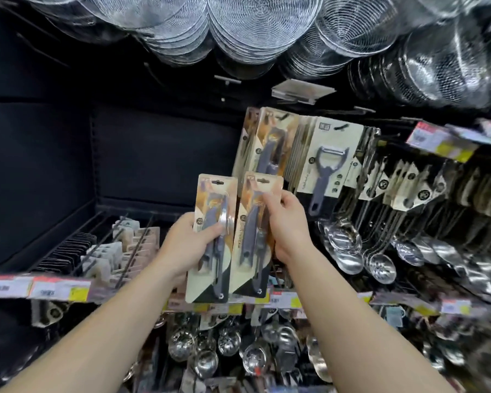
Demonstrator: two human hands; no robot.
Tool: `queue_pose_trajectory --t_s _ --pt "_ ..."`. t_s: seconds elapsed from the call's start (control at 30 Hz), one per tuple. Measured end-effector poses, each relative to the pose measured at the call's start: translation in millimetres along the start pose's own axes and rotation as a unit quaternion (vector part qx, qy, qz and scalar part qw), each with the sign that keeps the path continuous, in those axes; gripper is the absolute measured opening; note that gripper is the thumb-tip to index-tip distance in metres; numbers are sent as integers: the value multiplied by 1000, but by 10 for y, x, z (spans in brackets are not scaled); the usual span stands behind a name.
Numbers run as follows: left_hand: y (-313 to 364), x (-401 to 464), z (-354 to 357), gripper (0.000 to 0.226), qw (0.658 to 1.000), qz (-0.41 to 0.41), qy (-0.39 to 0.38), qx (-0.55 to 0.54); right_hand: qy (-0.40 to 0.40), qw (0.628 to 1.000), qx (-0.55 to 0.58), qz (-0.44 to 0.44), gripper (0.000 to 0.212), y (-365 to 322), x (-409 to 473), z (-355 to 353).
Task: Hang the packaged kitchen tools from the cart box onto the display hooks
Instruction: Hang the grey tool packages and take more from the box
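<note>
My left hand (189,245) grips a carded kitchen tool pack (214,199) with a grey-handled tool under clear plastic, held upright in front of the display. Beside it, my right hand (285,222) holds a second matching pack (253,245) by its right edge. Both packs sit side by side below a row of the same packs hanging on a hook (267,143). Grey peeler packs (328,160) hang just to the right of that row. The cart box is out of view.
Wire skimmers (238,29) hang overhead along the top. Steel ladles and slotted spoons (352,251) hang to the right and below. Bare hooks and small carded items (119,251) stand at the lower left, before a dark back panel. Price tags (40,287) line the rail.
</note>
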State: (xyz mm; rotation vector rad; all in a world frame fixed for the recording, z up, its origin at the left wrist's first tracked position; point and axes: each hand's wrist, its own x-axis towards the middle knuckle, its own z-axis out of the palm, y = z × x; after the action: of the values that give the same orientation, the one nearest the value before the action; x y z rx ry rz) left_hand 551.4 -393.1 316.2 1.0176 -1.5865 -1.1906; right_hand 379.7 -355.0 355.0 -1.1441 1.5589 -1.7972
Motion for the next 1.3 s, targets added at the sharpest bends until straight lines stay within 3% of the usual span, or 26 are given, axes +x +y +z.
queue_pose_trajectory --t_s 0.13,0.5,0.6,0.87,1.3 --pt "110 123 76 23 999 4 -15 -37 16 999 -16 -29 25 -206 182 -123" --pt "495 317 165 18 996 56 9 -69 7 996 7 -93 26 -748 604 -135" --pt "536 347 188 17 994 65 17 -83 -17 995 50 -90 15 -811 685 -162" --pt "570 386 280 14 992 70 20 -101 -6 991 89 -99 8 -826 811 -141" --pt "488 395 336 18 989 47 19 -139 12 995 32 -89 21 -888 961 -130"
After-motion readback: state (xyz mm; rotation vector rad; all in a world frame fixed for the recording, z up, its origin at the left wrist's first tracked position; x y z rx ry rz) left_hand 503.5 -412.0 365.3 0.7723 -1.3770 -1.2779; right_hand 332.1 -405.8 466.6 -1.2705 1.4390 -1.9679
